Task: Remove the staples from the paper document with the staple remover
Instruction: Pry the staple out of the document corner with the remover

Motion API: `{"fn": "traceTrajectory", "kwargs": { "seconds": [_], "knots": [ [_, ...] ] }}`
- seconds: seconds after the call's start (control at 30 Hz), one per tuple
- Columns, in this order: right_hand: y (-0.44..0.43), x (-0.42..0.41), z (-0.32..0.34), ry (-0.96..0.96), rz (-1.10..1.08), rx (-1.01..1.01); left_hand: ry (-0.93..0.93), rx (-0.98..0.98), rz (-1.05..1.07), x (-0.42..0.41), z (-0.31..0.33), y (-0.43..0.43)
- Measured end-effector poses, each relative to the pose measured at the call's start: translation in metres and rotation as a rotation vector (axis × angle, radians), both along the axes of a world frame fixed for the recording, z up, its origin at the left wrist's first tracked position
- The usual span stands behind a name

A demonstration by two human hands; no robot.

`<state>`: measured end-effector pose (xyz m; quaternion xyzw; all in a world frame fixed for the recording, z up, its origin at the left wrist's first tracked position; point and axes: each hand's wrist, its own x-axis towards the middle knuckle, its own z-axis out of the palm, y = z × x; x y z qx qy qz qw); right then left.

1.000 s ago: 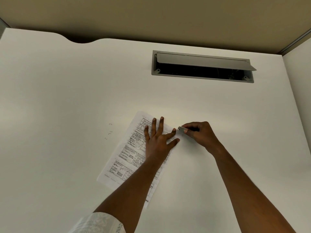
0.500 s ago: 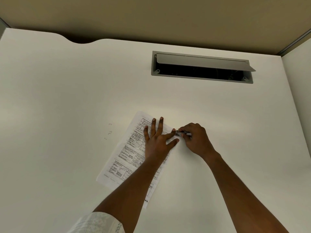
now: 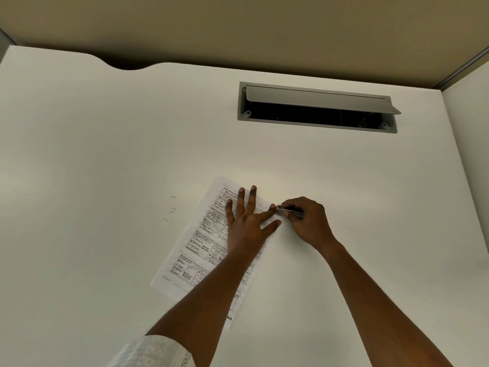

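A printed paper document (image 3: 201, 250) lies slanted on the white desk (image 3: 105, 154). My left hand (image 3: 248, 221) presses flat on its upper part, fingers spread. My right hand (image 3: 307, 221) grips a small metal staple remover (image 3: 287, 208), whose tip sits at the paper's right edge, just beside my left forefinger. The staple under the tip is too small to make out. A few loose staples (image 3: 170, 209) lie on the desk to the left of the paper.
A grey cable hatch (image 3: 317, 107) with its lid raised is set into the desk at the back. A partition wall (image 3: 238, 27) runs behind the desk, and a side panel (image 3: 471, 154) stands at the right.
My right hand moved left with the staple remover, bringing its tip up to the paper's edge by my left forefinger. My left hand stayed pressed on the paper.
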<state>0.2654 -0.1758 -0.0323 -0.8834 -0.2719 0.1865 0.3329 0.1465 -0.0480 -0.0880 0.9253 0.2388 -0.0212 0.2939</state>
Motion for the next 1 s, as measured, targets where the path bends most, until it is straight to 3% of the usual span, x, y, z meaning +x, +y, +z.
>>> {"fn": "traceTrajectory", "kwargs": {
  "seconds": [0.13,0.33,0.53,1.0],
  "knots": [
    [-0.001,0.006,0.002,0.063,-0.149,0.068,0.006,0.001,-0.003,-0.001,-0.002,0.000],
    [-0.007,0.011,0.006,-0.095,0.146,-0.071,-0.026,0.010,0.007,0.000,-0.004,0.000],
    [-0.004,0.007,0.004,-0.101,0.206,-0.075,-0.030,0.014,0.006,-0.001,-0.003,-0.001],
    [-0.002,0.010,-0.005,0.073,0.025,-0.052,-0.008,-0.004,0.001,0.000,0.000,0.000]
  ]
}}
